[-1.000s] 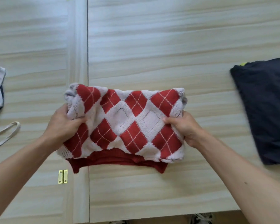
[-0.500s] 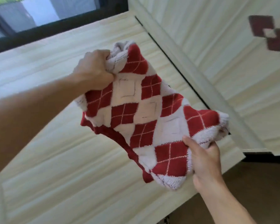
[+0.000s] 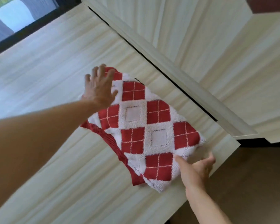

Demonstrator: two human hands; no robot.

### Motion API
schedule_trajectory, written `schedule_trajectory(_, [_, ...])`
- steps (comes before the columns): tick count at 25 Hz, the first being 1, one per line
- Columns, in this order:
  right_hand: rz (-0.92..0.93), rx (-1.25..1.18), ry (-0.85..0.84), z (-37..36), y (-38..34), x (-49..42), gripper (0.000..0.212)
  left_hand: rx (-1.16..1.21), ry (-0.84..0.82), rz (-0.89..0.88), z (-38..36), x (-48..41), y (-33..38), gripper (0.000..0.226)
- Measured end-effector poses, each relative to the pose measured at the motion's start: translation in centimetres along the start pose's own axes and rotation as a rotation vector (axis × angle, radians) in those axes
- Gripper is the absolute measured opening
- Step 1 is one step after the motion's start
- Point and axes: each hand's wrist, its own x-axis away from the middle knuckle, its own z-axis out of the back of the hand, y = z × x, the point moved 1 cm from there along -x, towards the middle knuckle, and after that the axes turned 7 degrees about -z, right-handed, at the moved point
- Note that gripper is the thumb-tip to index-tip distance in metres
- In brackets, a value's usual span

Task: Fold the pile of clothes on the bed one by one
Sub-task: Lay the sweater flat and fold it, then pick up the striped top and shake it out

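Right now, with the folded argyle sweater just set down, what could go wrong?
1. The folded sweater lies close to the surface's near corner; a nudge from the right hand beside it could push it off.
2. The left hand, fingers spread, rests on the far end; dragging it away might pull the fold open.
3. The red ribbed hem sticks out along one side, so the fold may look uneven.

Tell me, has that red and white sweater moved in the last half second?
Yes. The sweater, previously held up, now lies flat on the wooden surface, beside the raised rail.
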Motion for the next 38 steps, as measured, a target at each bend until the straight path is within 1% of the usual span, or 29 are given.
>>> schedule_trajectory(1, [0.207,0.118,0.085,0.2,-0.9,0.3,0.108,0.011,-0.08,-0.025,-1.2,0.5,1.0,0.086])
schedule_trajectory(2, [0.439,0.235,0.127,0.0,-1.8,0.8,0.111,0.044,-0.173,-0.02,-2.4,1.0,1.8,0.095])
schedule_trajectory(3, [0.639,0.356,0.124,-0.7,-2.6,1.3,0.11,0.107,-0.264,0.001,-3.7,1.4,2.4,0.102])
schedule_trajectory(4, [0.785,0.49,0.085,-1.6,-3.0,1.2,0.108,0.194,-0.352,0.023,-4.8,1.7,2.7,0.107])
schedule_trajectory(5, [0.855,0.633,0.029,-2.8,-3.2,0.7,0.109,0.273,-0.418,0.035,-5.8,1.8,2.8,0.11])
schedule_trajectory(7, [0.883,0.878,-0.061,-4.8,-2.3,-0.9,0.114,0.313,-0.475,0.019,-7.0,1.5,2.2,0.115])
schedule_trajectory(9, [0.849,1.033,-0.101,-5.5,-1.6,-2.1,0.119,0.307,-0.484,-0.007,-6.7,1.1,1.6,0.113])
schedule_trajectory(11, [0.821,1.036,-0.121,-6.5,-2.7,-0.7,0.12,0.306,-0.387,-0.056,-5.7,2.0,0.1,0.102])
schedule_trajectory(13, [0.898,0.956,-0.151,-8.1,-5.2,3.3,0.113,0.328,-0.236,-0.082,-4.7,4.1,-2.1,0.088])
schedule_trajectory(14, [0.959,0.919,-0.185,-9.2,-6.3,5.8,0.109,0.351,-0.204,-0.064,-4.2,5.9,-3.6,0.084])
schedule_trajectory(17, [1.091,0.886,-0.3,-14.0,-7.7,14.2,0.104,0.372,-0.172,0.032,-2.5,14.2,-10.7,0.078])
schedule_trajectory(20, [1.182,0.923,-0.352,-19.7,-6.1,23.0,0.102,0.313,-0.151,0.137,-1.0,24.9,-19.4,0.078])
schedule_trajectory(23, [1.242,0.956,-0.488,-26.4,-1.7,33.3,0.096,0.284,-0.126,0.302,-0.7,37.5,-28.8,0.075])
schedule_trajectory(26, [1.285,1.015,-0.624,-33.0,4.6,44.0,0.09,0.273,-0.153,0.506,-2.2,51.4,-37.0,0.071])
schedule_trajectory(27, [1.299,1.021,-0.643,-34.3,6.2,46.5,0.088,0.258,-0.175,0.542,-3.2,55.0,-38.9,0.07])
schedule_trajectory(29, [1.342,1.07,-0.728,-37.9,11.3,52.7,0.086,0.223,-0.233,0.647,-6.0,64.4,-43.0,0.07])
schedule_trajectory(31, [1.344,1.117,-0.802,-41.3,17.3,58.3,0.085,0.197,-0.317,0.763,-9.5,74.2,-46.8,0.071])
schedule_trajectory(33, [1.327,1.158,-0.828,-44.0,22.4,61.9,0.085,0.218,-0.377,0.883,-13.1,81.8,-49.6,0.071])
schedule_trajectory(35, [1.298,1.218,-0.859,-46.6,27.4,64.3,0.083,0.267,-0.41,0.995,-16.6,87.6,-51.8,0.07])
schedule_trajectory(38, [1.25,1.322,-0.92,-50.2,34.2,66.4,0.082,0.377,-0.464,1.104,-22.2,92.5,-55.2,0.076])
